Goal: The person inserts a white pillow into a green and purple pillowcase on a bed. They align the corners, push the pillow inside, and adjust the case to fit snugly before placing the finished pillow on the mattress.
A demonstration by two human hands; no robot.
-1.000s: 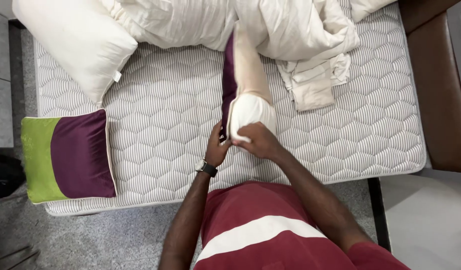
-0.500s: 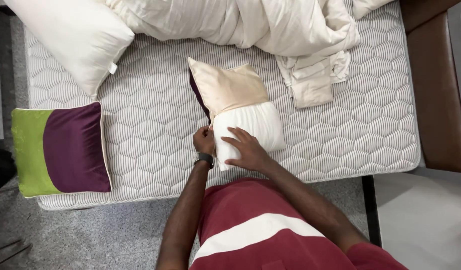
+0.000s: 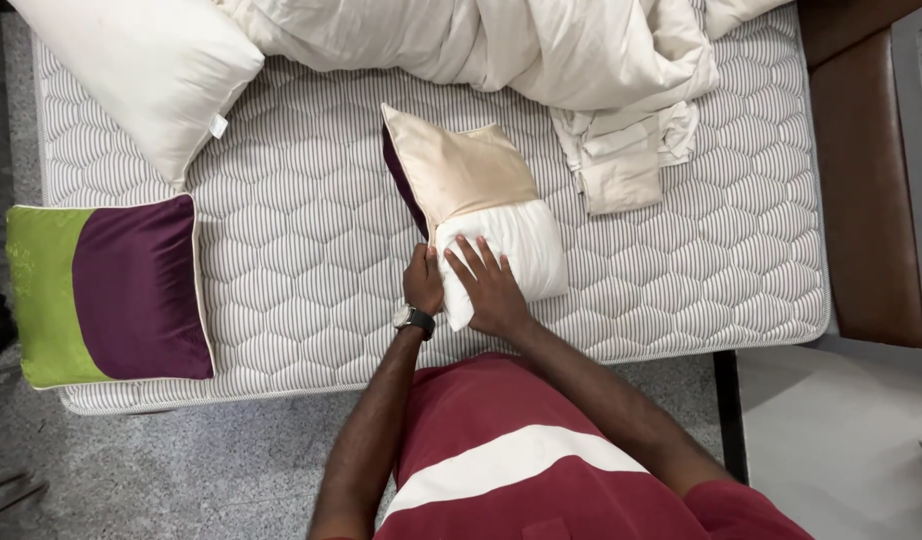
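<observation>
Both hands sit together at the near end of a white cushion insert (image 3: 506, 250) half inside a beige satin cover (image 3: 461, 170) mid-mattress (image 3: 281, 260): left hand (image 3: 422, 283) gripping its edge, right hand (image 3: 489, 288) flat on top, long axis running away up-left

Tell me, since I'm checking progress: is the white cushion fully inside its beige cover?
No, partly out: white cushion protrudes from beige cover.

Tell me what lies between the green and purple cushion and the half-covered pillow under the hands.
Only bare quilted mattress separates the green and purple cushion from the half-covered pillow in the head view.
</observation>
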